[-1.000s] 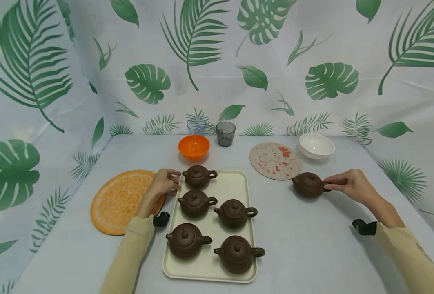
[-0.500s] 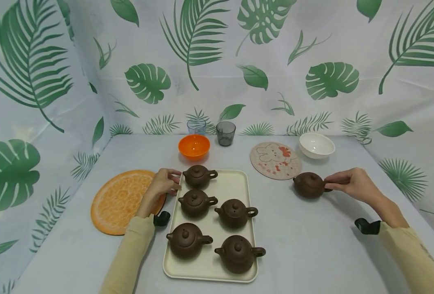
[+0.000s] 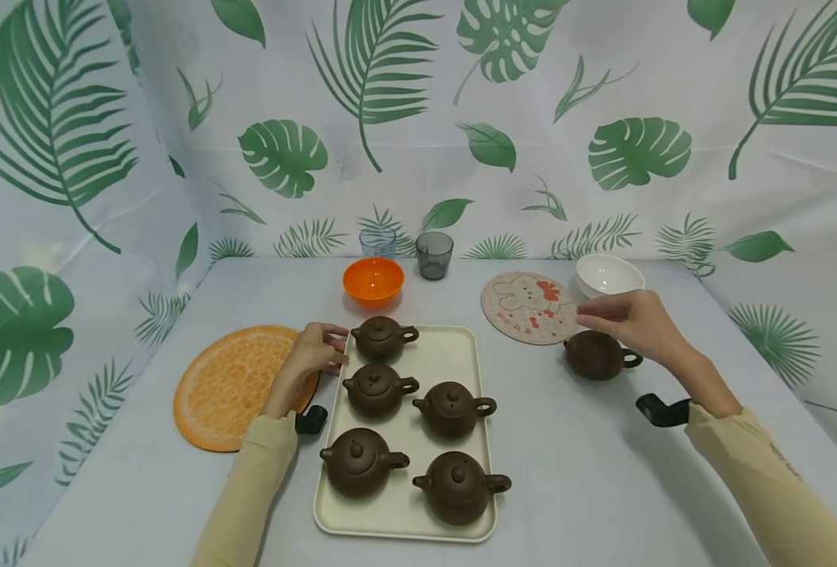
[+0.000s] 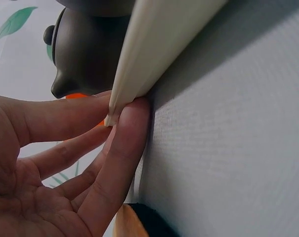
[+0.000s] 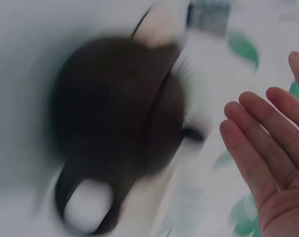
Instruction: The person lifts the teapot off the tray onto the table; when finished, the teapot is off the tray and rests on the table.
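My left hand (image 3: 309,358) pinches the left rim of a cream tray (image 3: 446,354) near its far corner; in the left wrist view the thumb and a finger lie on either side of the tray rim (image 4: 139,64). Several dark brown teapots (image 3: 455,410) stand on the tray in two columns, their handles pointing right. Another brown teapot (image 3: 591,364) sits on the table at the right, its handle also to the right. Over it hovers my right hand (image 3: 634,321), holding nothing. In the right wrist view the right hand's fingers (image 5: 260,143) are extended, apart from the blurred teapot (image 5: 114,108).
An orange-slice mat (image 3: 230,394) lies left of the tray, partly under the left arm. Behind the tray stand an orange bowl (image 3: 373,283), a grey glass (image 3: 434,256) and a bluish glass (image 3: 378,242). A round rabbit-print mat (image 3: 524,307) and a white bowl (image 3: 605,276) are at the back right.
My right hand has let go of the right teapot's handle and moved up and left over its lid. That teapot stays in place. The left hand still grips the tray.
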{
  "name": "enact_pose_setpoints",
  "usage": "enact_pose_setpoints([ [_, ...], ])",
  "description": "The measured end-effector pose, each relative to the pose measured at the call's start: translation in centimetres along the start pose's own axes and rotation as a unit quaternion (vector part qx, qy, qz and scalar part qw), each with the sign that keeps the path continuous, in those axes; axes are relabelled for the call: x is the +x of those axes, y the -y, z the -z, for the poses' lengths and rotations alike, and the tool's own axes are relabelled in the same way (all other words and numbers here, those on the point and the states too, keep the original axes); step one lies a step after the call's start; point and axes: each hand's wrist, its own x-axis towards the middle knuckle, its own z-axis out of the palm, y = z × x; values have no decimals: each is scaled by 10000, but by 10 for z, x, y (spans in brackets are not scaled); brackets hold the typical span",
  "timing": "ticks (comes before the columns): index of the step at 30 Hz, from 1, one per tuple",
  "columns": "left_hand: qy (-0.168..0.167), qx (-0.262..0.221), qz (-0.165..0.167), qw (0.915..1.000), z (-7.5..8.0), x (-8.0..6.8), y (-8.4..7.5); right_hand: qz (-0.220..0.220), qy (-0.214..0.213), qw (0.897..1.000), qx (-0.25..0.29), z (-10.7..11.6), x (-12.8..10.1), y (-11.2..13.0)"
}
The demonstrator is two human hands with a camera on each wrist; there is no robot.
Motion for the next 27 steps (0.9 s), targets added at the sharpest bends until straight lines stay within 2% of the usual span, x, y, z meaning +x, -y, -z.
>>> enact_pose_setpoints([
  [5,41,-48,-31,10000,1,-1,-1,299,366,9986,247,-27,30,39],
  [10,81,-103,-86,9999,1,-2,-1,541,583,9956,493,-49,54,66],
  [15,77,-152,-80,9998,0,-2,0,943,899,9891,684,-72,76,87],
  [22,77,-141,-90,9998,0,-1,1,1063,1506,9807,653,-99,100,113],
  [27,109,-198,-145,9996,0,-1,1,1207,1938,9727,418,-117,111,122],
])
